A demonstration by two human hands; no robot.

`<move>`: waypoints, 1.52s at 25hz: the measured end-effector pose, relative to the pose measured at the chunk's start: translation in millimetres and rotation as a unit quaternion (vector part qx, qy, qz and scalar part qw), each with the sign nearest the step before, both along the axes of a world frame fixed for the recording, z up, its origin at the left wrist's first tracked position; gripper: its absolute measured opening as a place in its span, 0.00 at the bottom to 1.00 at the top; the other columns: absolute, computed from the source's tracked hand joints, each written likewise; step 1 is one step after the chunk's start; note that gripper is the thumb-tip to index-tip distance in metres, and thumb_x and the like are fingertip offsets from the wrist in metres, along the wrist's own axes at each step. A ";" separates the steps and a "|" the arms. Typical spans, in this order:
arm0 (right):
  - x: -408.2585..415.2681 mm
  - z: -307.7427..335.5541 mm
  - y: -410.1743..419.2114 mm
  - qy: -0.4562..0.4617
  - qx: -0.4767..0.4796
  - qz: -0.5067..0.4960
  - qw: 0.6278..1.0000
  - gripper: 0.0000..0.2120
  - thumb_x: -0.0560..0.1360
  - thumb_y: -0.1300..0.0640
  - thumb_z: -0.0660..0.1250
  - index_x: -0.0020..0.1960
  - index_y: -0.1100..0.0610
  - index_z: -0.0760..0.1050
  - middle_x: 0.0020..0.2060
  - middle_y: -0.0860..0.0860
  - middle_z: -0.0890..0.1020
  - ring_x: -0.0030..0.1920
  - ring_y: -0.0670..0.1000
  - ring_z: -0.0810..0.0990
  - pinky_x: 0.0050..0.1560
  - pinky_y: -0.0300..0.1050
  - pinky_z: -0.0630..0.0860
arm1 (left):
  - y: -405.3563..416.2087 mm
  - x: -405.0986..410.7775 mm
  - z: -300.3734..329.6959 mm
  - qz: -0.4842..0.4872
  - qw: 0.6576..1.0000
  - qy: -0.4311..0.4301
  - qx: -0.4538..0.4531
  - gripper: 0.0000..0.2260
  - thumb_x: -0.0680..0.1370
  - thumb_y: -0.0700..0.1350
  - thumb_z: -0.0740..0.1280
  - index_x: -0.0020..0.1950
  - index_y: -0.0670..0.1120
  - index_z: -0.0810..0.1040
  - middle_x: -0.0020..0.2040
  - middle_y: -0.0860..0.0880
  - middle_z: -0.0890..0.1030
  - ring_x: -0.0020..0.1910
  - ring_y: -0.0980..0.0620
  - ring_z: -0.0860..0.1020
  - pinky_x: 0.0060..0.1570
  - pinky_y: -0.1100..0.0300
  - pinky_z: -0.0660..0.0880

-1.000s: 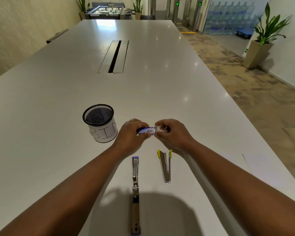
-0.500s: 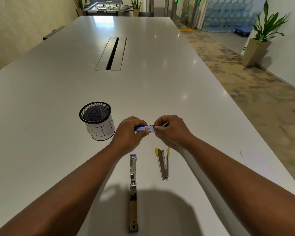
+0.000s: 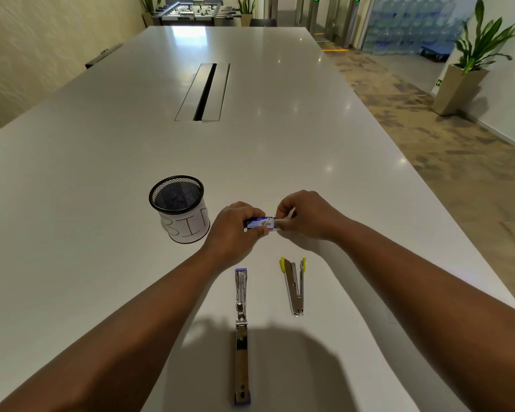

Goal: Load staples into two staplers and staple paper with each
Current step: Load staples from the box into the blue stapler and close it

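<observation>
I'm looking down a long white table [image 3: 101, 179]. A black mesh cup [image 3: 179, 208] with a white label reading "BIN" stands upright just left of my hands. Nearer to me lie two staplers, side by side but apart. The blue-tipped stapler [image 3: 241, 331] is swung fully open into one long flat strip, running straight toward me. The yellow-tipped stapler [image 3: 295, 288], to its right, is shorter, with its two arms spread in a narrow V. A cable slot [image 3: 204, 92] sits further up the tabletop, and a potted plant [image 3: 470, 63] stands by the right wall. Nothing lies between the hands and either stapler.

Both hands meet just beyond the staplers, above the table. My left hand [image 3: 232, 230] has its fingers curled round the staple box [image 3: 260, 223], a small blue-and-white carton, gripping its left end. My right hand [image 3: 306, 217] pinches the box's right end between thumb and forefinger, the other fingers curled. Whether the box is open there, I cannot tell; the fingers hide it.
</observation>
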State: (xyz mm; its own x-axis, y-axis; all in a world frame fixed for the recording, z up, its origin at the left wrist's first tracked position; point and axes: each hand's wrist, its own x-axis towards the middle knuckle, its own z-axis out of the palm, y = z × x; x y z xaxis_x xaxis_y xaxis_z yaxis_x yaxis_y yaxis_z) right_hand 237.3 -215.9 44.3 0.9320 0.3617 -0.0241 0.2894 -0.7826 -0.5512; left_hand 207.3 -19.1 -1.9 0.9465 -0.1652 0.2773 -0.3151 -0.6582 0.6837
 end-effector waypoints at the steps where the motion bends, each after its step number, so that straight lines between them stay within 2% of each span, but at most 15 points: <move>1: 0.2 0.9 -0.7 -0.007 -0.009 0.011 1.000 0.05 0.73 0.53 0.76 0.43 0.55 0.85 0.42 0.49 0.86 0.42 0.49 0.82 0.47 0.51 0.81 | 0.1 0.3 -0.4 -0.001 1.000 0.001 -0.001 0.14 0.74 0.46 0.76 0.59 0.47 0.84 0.49 0.51 0.81 0.47 0.54 0.78 0.45 0.61 0.75; 9: 2.5 2.1 0.0 -0.034 -0.024 0.050 0.998 0.04 0.72 0.56 0.76 0.43 0.56 0.85 0.43 0.50 0.84 0.41 0.47 0.80 0.43 0.43 0.77 | -0.1 -0.4 -0.7 -0.002 1.000 0.008 -0.005 0.14 0.75 0.46 0.75 0.60 0.46 0.84 0.50 0.50 0.81 0.48 0.53 0.78 0.46 0.59 0.75; 14: 1.3 0.3 -3.6 -0.058 0.042 0.041 0.997 0.06 0.69 0.55 0.79 0.42 0.56 0.84 0.45 0.49 0.84 0.43 0.48 0.82 0.46 0.44 0.79 | 0.6 -0.7 0.6 0.000 1.000 0.008 -0.010 0.13 0.75 0.46 0.76 0.59 0.47 0.84 0.49 0.51 0.81 0.47 0.53 0.78 0.46 0.58 0.75; 18: -9.0 1.7 -4.2 -0.053 0.068 0.060 0.994 0.04 0.68 0.56 0.79 0.40 0.53 0.84 0.55 0.49 0.82 0.53 0.43 0.79 0.50 0.25 0.70 | 0.1 -1.6 0.3 -0.001 1.000 0.010 -0.018 0.14 0.75 0.47 0.76 0.59 0.47 0.84 0.50 0.52 0.81 0.48 0.53 0.79 0.48 0.57 0.77; 19: -13.1 0.6 -2.4 -0.047 0.058 0.078 0.994 0.05 0.68 0.56 0.79 0.37 0.50 0.83 0.57 0.49 0.82 0.55 0.42 0.78 0.52 0.24 0.69 | -0.1 -1.6 0.4 -0.002 1.000 0.009 -0.018 0.14 0.74 0.48 0.76 0.59 0.47 0.84 0.50 0.51 0.81 0.48 0.52 0.79 0.48 0.55 0.78; 21: -19.4 -5.3 2.6 -0.037 0.023 0.102 0.994 0.08 0.66 0.54 0.78 0.35 0.45 0.81 0.58 0.46 0.81 0.58 0.47 0.77 0.58 0.40 0.75 | -0.1 -1.4 0.3 -0.003 1.000 0.006 -0.021 0.14 0.74 0.48 0.76 0.58 0.47 0.84 0.50 0.50 0.82 0.47 0.52 0.80 0.48 0.53 0.79; 22: -20.6 -9.5 4.2 -0.029 0.010 0.103 0.994 0.06 0.65 0.52 0.77 0.35 0.44 0.81 0.58 0.44 0.80 0.58 0.48 0.77 0.59 0.51 0.77 | -0.2 -1.5 0.4 -0.003 1.000 0.006 -0.022 0.14 0.74 0.48 0.77 0.58 0.47 0.84 0.49 0.50 0.82 0.47 0.52 0.80 0.48 0.51 0.79; 23: -22.1 -12.1 4.8 -0.020 0.003 0.101 0.995 0.04 0.64 0.51 0.77 0.37 0.45 0.82 0.58 0.43 0.79 0.58 0.49 0.77 0.59 0.56 0.77 | 0.0 -1.8 0.7 -0.003 1.000 0.006 -0.023 0.14 0.74 0.48 0.77 0.58 0.47 0.84 0.49 0.50 0.82 0.47 0.51 0.80 0.48 0.51 0.79; 25: -21.7 -17.1 2.9 -0.003 0.022 0.088 0.996 0.07 0.65 0.51 0.77 0.42 0.45 0.84 0.61 0.44 0.79 0.60 0.47 0.78 0.61 0.54 0.77 | -0.2 -2.3 1.0 -0.003 1.000 0.007 -0.025 0.14 0.74 0.48 0.76 0.58 0.47 0.84 0.50 0.50 0.82 0.48 0.51 0.79 0.49 0.51 0.79; 26: -21.4 -16.8 1.9 -0.005 0.046 0.074 0.996 0.08 0.67 0.52 0.78 0.45 0.46 0.85 0.62 0.47 0.78 0.60 0.46 0.77 0.61 0.45 0.75 | -0.2 -2.4 1.2 -0.002 1.000 0.009 -0.025 0.14 0.74 0.47 0.76 0.58 0.47 0.84 0.50 0.50 0.81 0.48 0.52 0.79 0.49 0.52 0.79; 27: -21.0 -15.4 1.2 -0.025 0.079 0.043 0.996 0.09 0.69 0.54 0.78 0.48 0.48 0.85 0.61 0.49 0.78 0.59 0.45 0.77 0.58 0.36 0.73 | 0.1 -2.1 1.1 -0.001 1.000 0.011 -0.024 0.14 0.74 0.47 0.76 0.58 0.47 0.84 0.50 0.51 0.81 0.48 0.52 0.79 0.49 0.53 0.79; 28: -21.3 -14.5 -0.1 -0.052 0.113 -0.007 0.992 0.10 0.71 0.56 0.77 0.52 0.51 0.84 0.58 0.50 0.79 0.55 0.46 0.78 0.53 0.32 0.71 | 0.1 -1.5 0.9 0.000 1.000 0.013 -0.023 0.14 0.74 0.46 0.76 0.58 0.47 0.84 0.50 0.51 0.81 0.48 0.52 0.79 0.50 0.54 0.78; 31: -19.9 -18.7 -3.3 -0.051 0.149 -0.160 0.974 0.09 0.75 0.60 0.68 0.54 0.55 0.83 0.45 0.50 0.83 0.44 0.49 0.79 0.44 0.40 0.71 | -0.1 -0.3 0.7 0.005 1.000 0.013 -0.026 0.14 0.74 0.45 0.76 0.59 0.46 0.84 0.50 0.52 0.81 0.48 0.53 0.79 0.49 0.59 0.76; 34: -19.8 -23.4 -1.8 0.010 0.154 -0.172 0.973 0.05 0.75 0.59 0.69 0.48 0.56 0.84 0.38 0.47 0.83 0.40 0.48 0.79 0.41 0.40 0.71 | -1.3 -0.9 1.2 0.005 1.000 0.009 -0.023 0.14 0.74 0.44 0.76 0.59 0.45 0.84 0.50 0.51 0.81 0.48 0.53 0.78 0.48 0.63 0.73; 38: -20.9 -21.3 1.4 0.020 0.180 -0.184 0.966 0.01 0.73 0.58 0.73 0.43 0.55 0.84 0.35 0.47 0.83 0.38 0.46 0.80 0.39 0.40 0.73 | -1.9 -0.5 0.9 0.006 1.000 0.005 -0.017 0.14 0.73 0.44 0.76 0.59 0.46 0.85 0.50 0.50 0.82 0.49 0.52 0.78 0.49 0.57 0.76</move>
State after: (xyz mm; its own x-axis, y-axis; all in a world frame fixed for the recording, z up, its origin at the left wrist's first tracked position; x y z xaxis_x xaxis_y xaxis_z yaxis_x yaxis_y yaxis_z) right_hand 216.4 -214.5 23.0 1.0000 -0.0017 0.0021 0.0007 -0.5840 -0.8118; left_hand 206.8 -21.0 -1.0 0.9511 -0.1446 0.2731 -0.3006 -0.6374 0.7094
